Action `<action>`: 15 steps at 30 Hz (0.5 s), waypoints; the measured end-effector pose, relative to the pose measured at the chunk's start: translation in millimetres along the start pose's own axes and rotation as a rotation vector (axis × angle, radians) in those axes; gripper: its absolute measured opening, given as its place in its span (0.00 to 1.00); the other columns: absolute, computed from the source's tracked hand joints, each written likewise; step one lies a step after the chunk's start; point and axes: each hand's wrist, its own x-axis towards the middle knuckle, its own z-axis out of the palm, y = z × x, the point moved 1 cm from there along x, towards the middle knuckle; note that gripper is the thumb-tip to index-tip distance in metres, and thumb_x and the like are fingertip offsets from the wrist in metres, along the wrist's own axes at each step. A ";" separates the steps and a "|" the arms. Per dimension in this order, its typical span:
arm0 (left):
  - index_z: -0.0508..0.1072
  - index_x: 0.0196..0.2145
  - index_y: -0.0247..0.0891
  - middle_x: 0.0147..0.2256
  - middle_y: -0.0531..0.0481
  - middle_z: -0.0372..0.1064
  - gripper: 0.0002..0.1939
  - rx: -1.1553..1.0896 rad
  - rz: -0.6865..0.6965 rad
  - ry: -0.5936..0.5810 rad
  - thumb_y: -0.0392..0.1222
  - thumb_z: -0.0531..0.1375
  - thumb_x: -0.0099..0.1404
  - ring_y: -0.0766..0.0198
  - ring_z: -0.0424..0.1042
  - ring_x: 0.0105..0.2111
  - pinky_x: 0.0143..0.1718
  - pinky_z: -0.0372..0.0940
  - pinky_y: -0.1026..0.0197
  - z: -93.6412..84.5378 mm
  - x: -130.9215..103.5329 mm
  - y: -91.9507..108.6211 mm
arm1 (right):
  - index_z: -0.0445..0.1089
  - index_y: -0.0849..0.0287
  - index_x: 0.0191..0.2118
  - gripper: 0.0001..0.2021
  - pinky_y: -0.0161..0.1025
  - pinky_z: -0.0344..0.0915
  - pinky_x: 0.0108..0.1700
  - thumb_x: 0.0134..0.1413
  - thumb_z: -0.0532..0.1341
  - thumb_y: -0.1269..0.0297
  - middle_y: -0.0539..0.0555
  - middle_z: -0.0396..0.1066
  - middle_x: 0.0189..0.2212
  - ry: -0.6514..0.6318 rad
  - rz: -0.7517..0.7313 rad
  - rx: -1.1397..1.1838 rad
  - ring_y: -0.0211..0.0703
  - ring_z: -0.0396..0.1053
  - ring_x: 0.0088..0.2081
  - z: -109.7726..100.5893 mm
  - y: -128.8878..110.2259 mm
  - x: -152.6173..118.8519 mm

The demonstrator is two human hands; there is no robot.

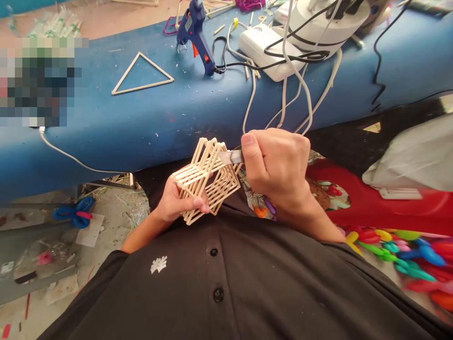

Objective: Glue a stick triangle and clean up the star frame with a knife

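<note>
A lattice of pale wooden sticks, built up in several layers of angled frames, is held in front of my dark shirt. My left hand grips its lower left side, with the thumb across the front. My right hand is closed around a knife, whose short metal blade points left and meets or overlaps the upper right of the lattice. The knife's handle is mostly hidden in my fist. On the blue table lies a flat triangle of sticks.
Beyond the lattice, a blue glue gun stands on the blue table. A white power strip with tangled cables lies right of it. A red chair and colourful balloons are at the right.
</note>
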 end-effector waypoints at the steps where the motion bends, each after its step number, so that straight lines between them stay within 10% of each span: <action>1: 0.76 0.52 0.34 0.22 0.53 0.77 0.26 0.013 0.004 0.008 0.47 0.78 0.61 0.58 0.78 0.22 0.26 0.72 0.59 1.1 -2.1 1.0 | 0.54 0.54 0.23 0.23 0.46 0.42 0.34 0.75 0.49 0.57 0.51 0.59 0.19 0.012 -0.001 -0.019 0.40 0.53 0.25 2.2 -1.9 -1.3; 15: 0.74 0.47 0.40 0.27 0.53 0.79 0.21 0.288 0.090 0.129 0.45 0.78 0.63 0.61 0.76 0.23 0.26 0.71 0.59 27.7 -4.8 26.6 | 0.60 0.53 0.25 0.26 0.47 0.43 0.34 0.78 0.48 0.51 0.55 0.63 0.21 0.000 0.097 0.013 0.45 0.62 0.28 -14.8 -10.1 5.3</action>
